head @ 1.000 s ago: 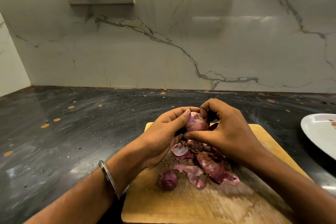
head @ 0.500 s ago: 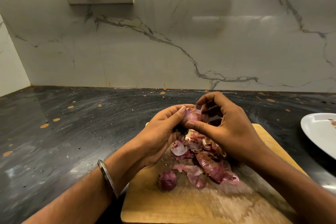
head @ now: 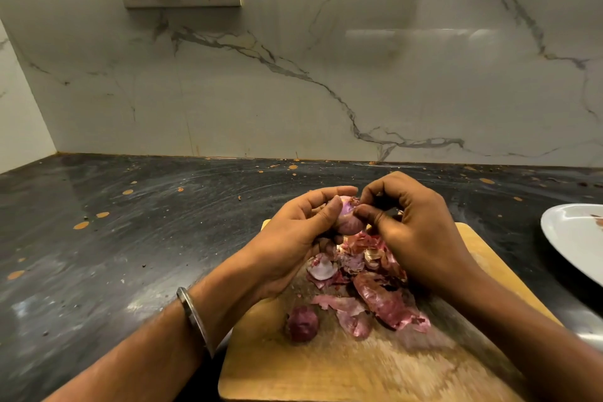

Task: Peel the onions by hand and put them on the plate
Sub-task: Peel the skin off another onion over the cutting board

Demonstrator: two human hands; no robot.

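While held above the chopping board [head: 342, 369], onion [head: 348, 218] gripped by left hand [head: 293, 238], right hand [head: 414, 235] fingertips pinching its skin, peels [head: 375, 290] heaped beneath, plate [head: 567, 238] well right.

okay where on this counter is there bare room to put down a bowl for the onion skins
The dark counter left of the cutting board lies bare back to the wall. The board's near end, this side of the small onion, is free too. Crowded: the peel pile under both hands, and the plate at right.
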